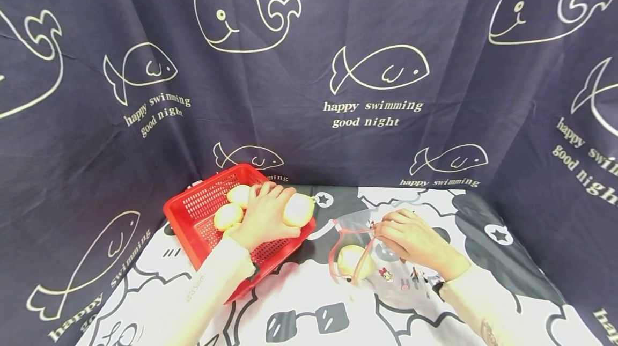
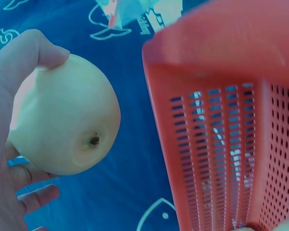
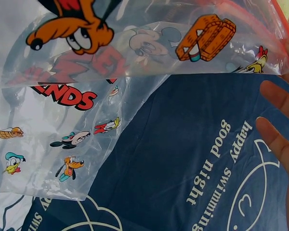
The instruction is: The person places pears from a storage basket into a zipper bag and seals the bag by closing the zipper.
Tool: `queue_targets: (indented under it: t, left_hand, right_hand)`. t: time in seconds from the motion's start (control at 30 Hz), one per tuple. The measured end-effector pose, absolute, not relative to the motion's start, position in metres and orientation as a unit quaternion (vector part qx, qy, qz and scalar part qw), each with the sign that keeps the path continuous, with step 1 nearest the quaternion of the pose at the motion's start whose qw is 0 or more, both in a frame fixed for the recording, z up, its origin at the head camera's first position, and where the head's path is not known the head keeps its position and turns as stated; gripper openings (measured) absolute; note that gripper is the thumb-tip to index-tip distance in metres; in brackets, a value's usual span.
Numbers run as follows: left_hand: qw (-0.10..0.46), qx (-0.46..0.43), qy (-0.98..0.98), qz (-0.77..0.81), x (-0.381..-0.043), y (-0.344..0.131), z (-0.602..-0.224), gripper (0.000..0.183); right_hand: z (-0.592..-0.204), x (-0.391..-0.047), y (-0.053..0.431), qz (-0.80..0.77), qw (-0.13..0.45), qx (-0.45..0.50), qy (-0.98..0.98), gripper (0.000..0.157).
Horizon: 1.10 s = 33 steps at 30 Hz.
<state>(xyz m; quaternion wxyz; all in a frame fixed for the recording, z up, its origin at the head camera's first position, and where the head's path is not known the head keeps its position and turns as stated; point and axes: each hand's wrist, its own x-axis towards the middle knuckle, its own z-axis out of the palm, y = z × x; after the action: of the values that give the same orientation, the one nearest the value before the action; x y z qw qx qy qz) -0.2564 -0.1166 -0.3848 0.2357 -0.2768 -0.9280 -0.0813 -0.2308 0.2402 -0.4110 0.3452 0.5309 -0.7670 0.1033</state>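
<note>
My left hand grips a pale yellow, pear-like fruit over the right side of a red perforated plastic basket. In the left wrist view, thumb and fingers curl round the fruit, its dark blossom end showing, apart from the basket wall. Several similar fruits lie inside the basket. My right hand pinches the red-edged mouth of a clear plastic bag printed with cartoon figures. One fruit is in the bag, near its mouth. The right thumb is mostly hidden.
The basket and bag rest on a black-and-white patterned cloth, with a strip of cloth between them. Dark curtains printed with whales and fish stand behind and at both sides.
</note>
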Motion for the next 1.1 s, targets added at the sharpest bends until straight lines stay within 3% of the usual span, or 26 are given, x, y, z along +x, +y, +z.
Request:
queue_targets:
  t: [1.1]
  left_hand:
    - [0.199, -0.358, -0.911, -0.050, -0.223, -0.072, -0.416, 0.071]
  right_hand:
    - [-0.410, -0.230, 0.239, 0.102, 0.335, 0.530, -0.772, 0.037]
